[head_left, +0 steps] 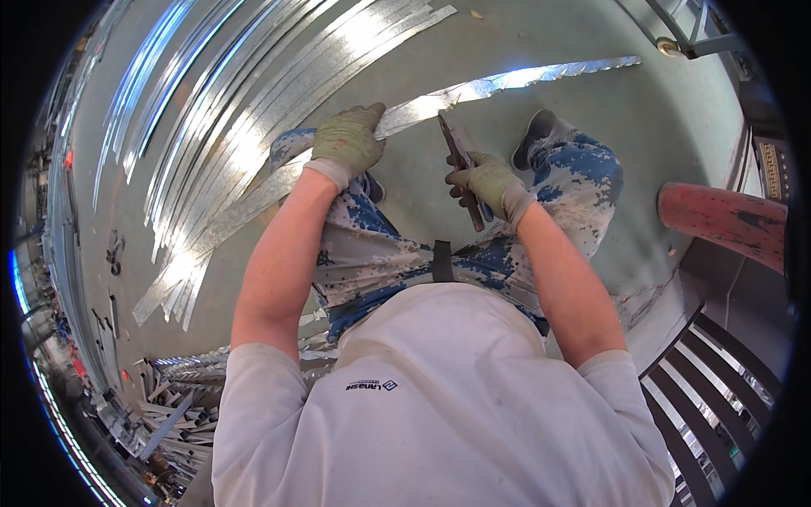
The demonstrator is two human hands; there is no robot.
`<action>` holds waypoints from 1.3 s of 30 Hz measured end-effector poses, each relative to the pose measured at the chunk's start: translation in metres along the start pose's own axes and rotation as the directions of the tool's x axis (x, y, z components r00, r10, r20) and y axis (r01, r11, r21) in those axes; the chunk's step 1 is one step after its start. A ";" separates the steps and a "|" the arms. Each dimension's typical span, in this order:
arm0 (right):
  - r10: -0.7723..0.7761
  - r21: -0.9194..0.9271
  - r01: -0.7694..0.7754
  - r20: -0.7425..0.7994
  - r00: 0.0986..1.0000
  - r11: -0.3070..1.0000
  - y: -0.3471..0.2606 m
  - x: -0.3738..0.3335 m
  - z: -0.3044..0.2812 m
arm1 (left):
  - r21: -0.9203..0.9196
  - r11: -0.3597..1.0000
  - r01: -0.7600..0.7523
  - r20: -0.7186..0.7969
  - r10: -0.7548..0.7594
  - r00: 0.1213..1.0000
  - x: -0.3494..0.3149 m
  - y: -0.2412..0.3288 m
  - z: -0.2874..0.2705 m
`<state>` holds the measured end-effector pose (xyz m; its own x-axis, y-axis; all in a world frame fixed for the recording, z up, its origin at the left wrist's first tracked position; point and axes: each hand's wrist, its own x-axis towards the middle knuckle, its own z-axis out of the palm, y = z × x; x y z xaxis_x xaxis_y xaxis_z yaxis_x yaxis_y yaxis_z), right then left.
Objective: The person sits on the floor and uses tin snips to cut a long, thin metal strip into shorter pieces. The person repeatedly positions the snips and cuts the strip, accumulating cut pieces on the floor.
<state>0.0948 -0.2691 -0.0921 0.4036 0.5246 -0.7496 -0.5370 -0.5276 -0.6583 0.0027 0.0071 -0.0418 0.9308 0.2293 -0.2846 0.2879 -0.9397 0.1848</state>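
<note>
My left hand [348,142], in a pale green work glove, is closed round a long shiny metal strip [498,83]. The strip runs from the lower left, under that hand, and curves away to the far right. Its far part has a notched, uneven edge. In my right hand [490,184], gloved the same way, I grip dark tin snips [456,142], with the blades pointing up and away. The blade tips are just below the strip, and I cannot tell whether they touch it. One handle end shows below the fingers.
Many long metal strips [279,110] lie fanned out on the green floor at left. Offcuts [173,422] are heaped at lower left. A scuffed red cylinder [718,220] stands out at right, above a dark slatted chair [705,384]. A metal frame with a caster [669,46] stands at far right.
</note>
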 end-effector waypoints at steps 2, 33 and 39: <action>0.000 0.018 0.000 -0.001 1.000 1.000 0.000 0.000 0.000 | -0.015 1.000 -0.004 -0.016 0.004 1.000 -0.002 -0.003 0.001; 0.036 -0.074 -0.048 -0.158 0.987 0.996 0.005 0.008 0.022 | -0.023 1.000 0.021 0.043 -0.020 0.999 0.005 -0.003 0.000; -0.281 -0.674 0.008 -0.297 0.913 0.739 0.020 0.023 0.029 | -0.041 0.999 0.022 0.049 -0.020 0.999 0.006 -0.001 0.002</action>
<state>0.0717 -0.2480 -0.1207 0.7392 0.4284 -0.5197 0.1057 -0.8358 -0.5387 0.0078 0.0093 -0.0460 0.9129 0.2350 -0.3337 0.3170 -0.9233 0.2169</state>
